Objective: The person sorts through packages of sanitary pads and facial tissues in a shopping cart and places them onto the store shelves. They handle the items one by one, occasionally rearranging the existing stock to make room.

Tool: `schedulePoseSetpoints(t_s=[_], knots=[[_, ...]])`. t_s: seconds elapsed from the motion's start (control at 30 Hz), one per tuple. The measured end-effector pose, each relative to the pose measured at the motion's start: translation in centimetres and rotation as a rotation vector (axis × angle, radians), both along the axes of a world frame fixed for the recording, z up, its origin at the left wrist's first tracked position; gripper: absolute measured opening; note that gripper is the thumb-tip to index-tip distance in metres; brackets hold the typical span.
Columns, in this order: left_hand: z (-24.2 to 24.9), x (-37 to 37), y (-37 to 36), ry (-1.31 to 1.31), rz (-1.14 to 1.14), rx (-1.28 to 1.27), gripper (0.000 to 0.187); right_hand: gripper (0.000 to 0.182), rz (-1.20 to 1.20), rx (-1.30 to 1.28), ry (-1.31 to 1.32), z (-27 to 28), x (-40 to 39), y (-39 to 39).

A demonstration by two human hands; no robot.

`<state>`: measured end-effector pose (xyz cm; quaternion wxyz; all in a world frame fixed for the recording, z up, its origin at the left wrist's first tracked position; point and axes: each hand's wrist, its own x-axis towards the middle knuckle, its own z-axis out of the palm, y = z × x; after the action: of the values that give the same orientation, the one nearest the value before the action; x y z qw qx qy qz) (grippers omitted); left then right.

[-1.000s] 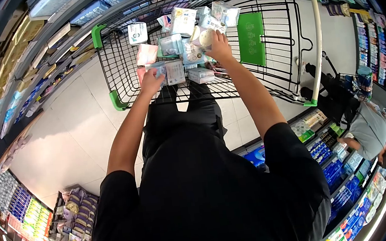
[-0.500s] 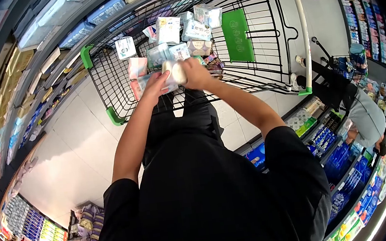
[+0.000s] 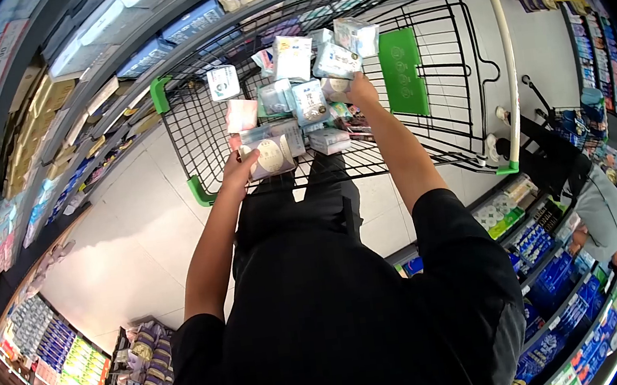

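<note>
A wire shopping cart (image 3: 402, 68) with green corner pieces stands in front of me, holding several soft packs. My left hand (image 3: 240, 173) is closed on the near left end of a beige pack with a pale oval (image 3: 268, 157), at the cart's near side. Farther right, my right hand (image 3: 362, 91) has its fingers curled at the right end of another beige pack (image 3: 335, 89), lying among the others. Between the hands are a white-and-blue pack (image 3: 310, 102) and a flat whitish pack (image 3: 329, 141). A pink pack (image 3: 242, 115) sits beyond my left hand.
Shelves of packaged goods (image 3: 190, 25) run along the cart's far side. More stocked shelves (image 3: 554, 278) line the right. A person in a grey top (image 3: 601, 212) stands there beside a dark trolley (image 3: 546, 142). A display of packs (image 3: 144, 356) is at lower left.
My hands have parted: the left has moved down-left with a beige pack, the right up-right onto another beige pack. The cart appears shifted right in view.
</note>
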<state>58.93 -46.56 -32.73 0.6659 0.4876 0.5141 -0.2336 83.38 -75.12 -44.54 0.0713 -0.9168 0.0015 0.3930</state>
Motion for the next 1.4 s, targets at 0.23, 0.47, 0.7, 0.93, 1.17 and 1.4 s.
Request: schedulePoseSetpoints(t_s=[0.23, 0.47, 0.7, 0.93, 1.17, 1.4], knots=[[-0.6, 0.2, 0.5, -0.038, 0.144, -0.086, 0.053, 0.054, 0.173, 0.010, -0.027, 1.7, -0.5, -1.6], [3.3, 4.6, 0.5, -0.067, 0.183, -0.207, 0.056, 0.050, -0.528, 0.511, 0.240, 6.9, 1.2, -4.5], [5.1, 8.2, 1.6, -0.251, 0.409, -0.519, 0.050, 0.047, -0.620, 0.957, 0.331, 17.8, 3.3, -1.8], [12.9, 12.2, 2.0, -0.462, 0.507, -0.675, 0.051, 0.045, -0.492, 1.036, 0.331, 24.3, 4.7, 1.4], [15.2, 14.0, 0.9, -0.550, 0.448, -0.714, 0.051, 0.039, -0.449, 1.095, 0.449, 27.0, 5.7, 4.5], [22.8, 18.0, 3.7, -0.706, 0.600, -0.843, 0.052, 0.032, -0.308, 1.346, 0.053, 39.5, 17.6, 9.9]])
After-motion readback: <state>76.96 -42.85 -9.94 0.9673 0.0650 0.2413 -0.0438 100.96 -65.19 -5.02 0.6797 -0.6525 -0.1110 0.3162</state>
